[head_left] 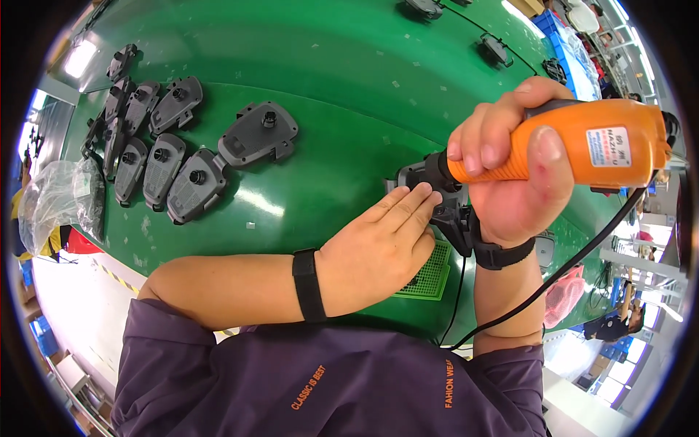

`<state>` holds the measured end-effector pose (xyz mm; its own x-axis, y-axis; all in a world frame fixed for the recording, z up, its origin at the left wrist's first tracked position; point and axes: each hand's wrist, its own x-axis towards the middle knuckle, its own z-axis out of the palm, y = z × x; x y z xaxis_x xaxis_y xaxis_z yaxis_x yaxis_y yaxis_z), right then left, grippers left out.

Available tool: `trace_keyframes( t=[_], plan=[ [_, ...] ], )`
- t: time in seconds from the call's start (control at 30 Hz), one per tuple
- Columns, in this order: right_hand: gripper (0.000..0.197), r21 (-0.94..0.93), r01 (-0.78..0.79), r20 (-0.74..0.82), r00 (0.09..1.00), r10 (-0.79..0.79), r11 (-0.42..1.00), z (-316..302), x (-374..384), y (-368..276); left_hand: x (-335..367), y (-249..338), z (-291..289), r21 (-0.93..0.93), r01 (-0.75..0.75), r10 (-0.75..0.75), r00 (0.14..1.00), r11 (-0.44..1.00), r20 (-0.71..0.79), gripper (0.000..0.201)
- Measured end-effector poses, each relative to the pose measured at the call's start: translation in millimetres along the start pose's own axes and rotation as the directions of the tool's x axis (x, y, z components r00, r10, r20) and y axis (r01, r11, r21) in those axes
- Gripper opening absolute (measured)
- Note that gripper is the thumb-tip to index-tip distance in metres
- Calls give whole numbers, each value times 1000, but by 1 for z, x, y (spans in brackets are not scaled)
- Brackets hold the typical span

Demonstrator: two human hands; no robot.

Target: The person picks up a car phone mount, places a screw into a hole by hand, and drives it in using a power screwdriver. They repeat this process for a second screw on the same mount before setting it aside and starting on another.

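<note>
While the right hand (pixel 513 156) grips an orange power tool (pixel 575 142), the left hand (pixel 375 244) rests flat, close-set fingers at a dark casing (pixel 412 175) under its tip, seemingly mid-work. Other casings (pixel 160 175) left of the tool may be done or waiting.

- The bare left arm (pixel 233 291), coming out of a dark purple cloth sleeve (pixel 164 335), is bending at the elbow and crossing before the body.
- The left wrist is wearing a black fabric band (pixel 309 285).
- The left hand (pixel 378 251) is lying back upward, its nearly straight fingers pointing to the upper right.
- The bare right forearm (pixel 510 291) is standing almost upright.
- The right hand (pixel 515 204) is gripping, its fingers curling and its thumb pointing upward.
</note>
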<state>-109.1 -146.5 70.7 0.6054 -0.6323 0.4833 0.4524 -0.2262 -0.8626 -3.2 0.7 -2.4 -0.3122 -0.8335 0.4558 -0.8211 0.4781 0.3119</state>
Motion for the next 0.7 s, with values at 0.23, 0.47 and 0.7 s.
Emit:
trace_keyframes(
  t=[0.23,0.47,0.7],
  plan=[
    [34,-47,-35,-32,999,33,998,4,-1,12,-2,-1,2,-18,3,-3,1000,1000,-21,22],
    [29,11,-58,-20,998,58,998,7,1,16,-2,-2,2,-31,-1,0,1000,1000,-25,21],
    [30,-8,-97,55,994,97,995,7,4,20,-2,-7,-2,-19,2,-2,1000,1000,-6,25]
  ],
)
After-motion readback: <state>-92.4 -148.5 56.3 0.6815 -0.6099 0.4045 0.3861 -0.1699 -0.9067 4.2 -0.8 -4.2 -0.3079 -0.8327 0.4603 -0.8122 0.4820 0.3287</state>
